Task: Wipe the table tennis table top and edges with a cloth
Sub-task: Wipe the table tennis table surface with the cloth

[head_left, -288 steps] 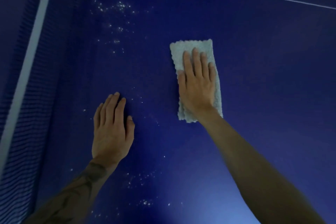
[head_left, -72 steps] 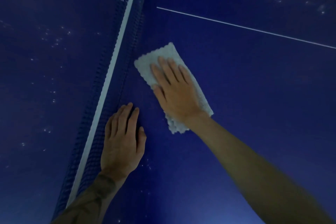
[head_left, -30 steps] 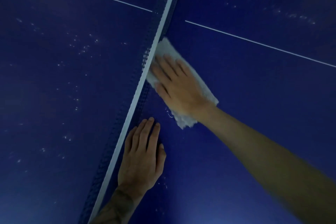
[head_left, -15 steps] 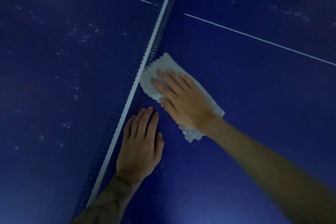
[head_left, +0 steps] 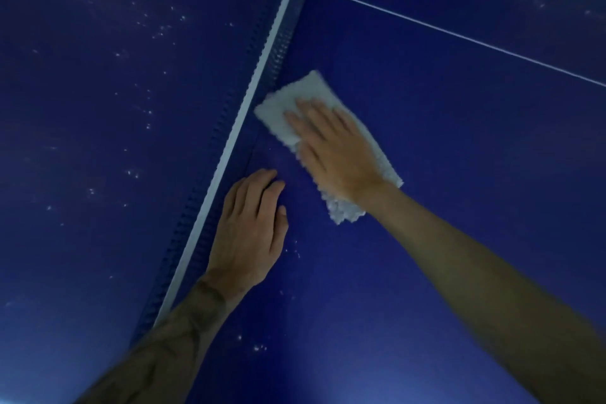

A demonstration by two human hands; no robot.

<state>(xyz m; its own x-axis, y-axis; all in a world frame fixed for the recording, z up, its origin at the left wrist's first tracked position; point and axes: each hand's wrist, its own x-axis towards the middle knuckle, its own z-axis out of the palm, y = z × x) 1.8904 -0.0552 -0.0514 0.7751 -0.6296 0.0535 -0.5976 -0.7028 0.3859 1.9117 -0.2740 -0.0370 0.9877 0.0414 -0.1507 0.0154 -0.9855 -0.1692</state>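
A folded white cloth (head_left: 278,108) lies flat on the dark blue table tennis table top (head_left: 442,128), its far corner close beside the net. My right hand (head_left: 334,151) presses down on the cloth with fingers spread flat over it. My left hand (head_left: 249,233) rests palm down on the table just right of the net, nearer to me than the cloth, holding nothing. White specks of dust (head_left: 292,251) dot the surface near my left hand.
The net (head_left: 249,102) with its white top band runs diagonally from the lower left to the top centre. Beyond it the other half of the table (head_left: 114,92) carries many white specks. A thin white line (head_left: 465,38) crosses the far right.
My right hand has slid the cloth a little towards me along the net, away from the band it touched a second ago. My left hand has stayed flat beside the net.
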